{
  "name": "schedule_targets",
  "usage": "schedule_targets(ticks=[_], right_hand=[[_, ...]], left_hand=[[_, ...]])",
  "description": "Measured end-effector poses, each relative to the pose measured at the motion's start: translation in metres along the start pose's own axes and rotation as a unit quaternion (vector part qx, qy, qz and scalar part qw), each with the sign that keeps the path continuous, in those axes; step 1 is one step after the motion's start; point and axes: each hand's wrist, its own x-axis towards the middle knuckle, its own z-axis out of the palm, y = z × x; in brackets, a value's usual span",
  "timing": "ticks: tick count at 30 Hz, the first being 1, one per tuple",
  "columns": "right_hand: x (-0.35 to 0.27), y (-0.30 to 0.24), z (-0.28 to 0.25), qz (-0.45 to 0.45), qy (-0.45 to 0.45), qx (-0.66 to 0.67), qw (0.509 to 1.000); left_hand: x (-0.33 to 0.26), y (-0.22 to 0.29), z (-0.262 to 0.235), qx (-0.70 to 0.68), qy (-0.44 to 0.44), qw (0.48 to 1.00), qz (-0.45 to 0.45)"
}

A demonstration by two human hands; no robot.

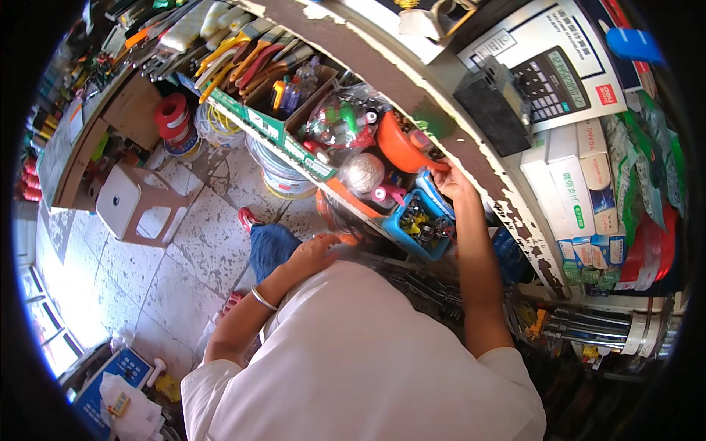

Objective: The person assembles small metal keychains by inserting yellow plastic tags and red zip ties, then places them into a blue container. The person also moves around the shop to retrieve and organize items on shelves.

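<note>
My right hand [454, 182] reaches onto a crowded shelf, its fingers closed at the right end of an orange plastic bowl [401, 143]. The bowl tilts, and small items show inside it; the fingertips are partly hidden. Just below that hand are a blue-and-white box [434, 192] and a blue basket [398, 229] of small metal and yellow parts. To the left of the bowl sit a ball of pale string [363, 173] and a clear bag of coloured bottles [346, 117]. My left hand [312, 255] rests near my knee with loosely spread fingers, holding nothing.
A peeling shelf edge [412, 99] runs above my right arm. Beyond it stand a boxed calculator [559, 73] and white cartons [570, 180]. A pale plastic stool [140, 202] stands on the tiled floor at left, near red spools [173, 117] and wire coils [276, 169].
</note>
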Motion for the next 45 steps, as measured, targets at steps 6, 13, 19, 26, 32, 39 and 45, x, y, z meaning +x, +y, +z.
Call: schedule_targets(ticks=[6,13,19,26,32,39,45], right_hand=[[0.001,0.006,0.006,-0.095,0.008,-0.06,0.994],[-0.006,0.036,0.015,-0.129,0.051,-0.185,0.973],[-0.031,0.037,0.001,-0.384,0.172,-0.559,0.714],[-0.027,0.066,0.134,-0.521,0.065,-0.721,0.452],[0.018,0.076,0.17,-0.609,0.027,-0.636,0.472],[-0.044,0.098,0.222,-0.559,0.032,-0.717,0.416],[-0.165,0.109,0.305,-0.5,-0.361,-0.641,0.457]], left_hand=[[-0.008,-0.003,-0.004,-0.004,0.028,0.999,-0.039],[-0.011,-0.005,-0.011,-0.018,0.025,0.997,-0.077],[-0.011,-0.011,-0.015,-0.007,0.002,0.995,-0.095],[-0.01,-0.014,-0.027,0.042,0.022,0.998,-0.05],[-0.032,-0.022,-0.041,0.031,0.064,0.994,-0.086],[-0.061,-0.028,-0.06,-0.014,0.104,0.985,-0.138],[-0.066,-0.05,-0.124,0.002,0.08,0.99,-0.117]])
